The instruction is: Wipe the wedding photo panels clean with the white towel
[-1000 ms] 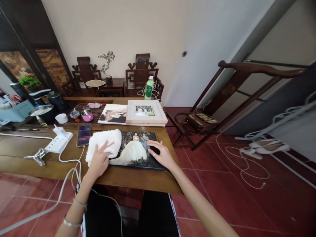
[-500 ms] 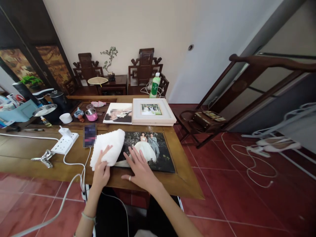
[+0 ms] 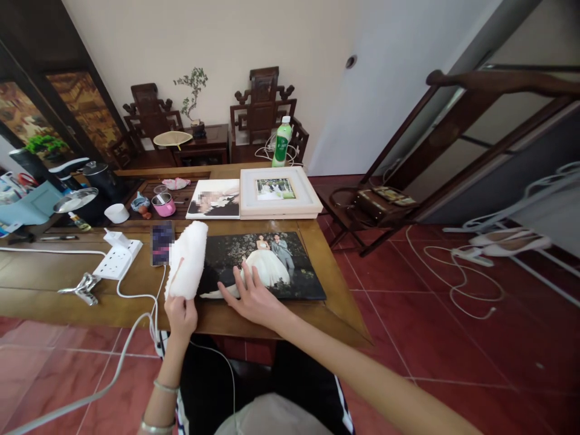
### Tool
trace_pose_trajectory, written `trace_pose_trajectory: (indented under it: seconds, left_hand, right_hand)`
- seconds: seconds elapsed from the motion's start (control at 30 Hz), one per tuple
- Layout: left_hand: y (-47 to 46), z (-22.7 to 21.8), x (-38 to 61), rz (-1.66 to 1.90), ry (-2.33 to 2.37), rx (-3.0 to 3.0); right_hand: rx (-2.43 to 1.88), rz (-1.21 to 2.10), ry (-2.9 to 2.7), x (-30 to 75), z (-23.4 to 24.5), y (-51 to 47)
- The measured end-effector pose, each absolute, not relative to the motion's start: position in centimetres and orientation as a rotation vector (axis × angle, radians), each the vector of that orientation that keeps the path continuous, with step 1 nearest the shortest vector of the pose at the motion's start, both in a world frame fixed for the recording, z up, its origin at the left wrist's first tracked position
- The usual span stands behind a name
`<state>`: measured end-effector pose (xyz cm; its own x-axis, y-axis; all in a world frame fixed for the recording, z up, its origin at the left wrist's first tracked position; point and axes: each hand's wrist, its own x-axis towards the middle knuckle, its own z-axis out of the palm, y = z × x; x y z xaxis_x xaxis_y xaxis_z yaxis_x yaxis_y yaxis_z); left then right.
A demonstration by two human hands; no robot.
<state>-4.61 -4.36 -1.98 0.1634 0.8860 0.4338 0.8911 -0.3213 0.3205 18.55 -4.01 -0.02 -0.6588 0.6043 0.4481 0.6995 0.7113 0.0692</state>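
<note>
A fluffy white cloth (image 3: 190,257) is gripped by my left hand (image 3: 182,317) near the table's front edge, its upper part standing up off the surface. Right of it lies a dark photo panel (image 3: 299,272) showing two people in wedding clothes. My right hand (image 3: 254,299) rests with fingers spread on the panel's lower front part, holding nothing. Left of the cloth is a phone (image 3: 162,243), partly blurred out.
Behind the panel, a white picture frame (image 3: 310,196) and a smaller photo board (image 3: 214,208) lie side by side. A green bottle (image 3: 281,145) stands behind them. On the left are a power strip (image 3: 118,260) with cables, a pink cup (image 3: 164,206) and a silver tripod (image 3: 84,289).
My left hand has drawn the cloth leftward off the panel and lifted it more upright. My right hand stays on the panel, shifted slightly. The whole view has tilted a little.
</note>
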Motion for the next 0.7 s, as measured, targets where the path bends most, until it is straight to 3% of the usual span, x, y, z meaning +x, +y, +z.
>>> trace_pose_trajectory:
  seconds: [0.23,0.7]
  left_hand:
    - [-4.4,-1.0,-3.8,-1.244,-1.865,-2.028]
    - [-3.8,-1.1,-3.4,-1.415,-1.751,-1.982]
  right_hand:
    - [-0.821,-0.463,-2.666,22.0,2.5,-5.4]
    - [-0.637,-0.807,-2.582,24.8,8.0,-6.6]
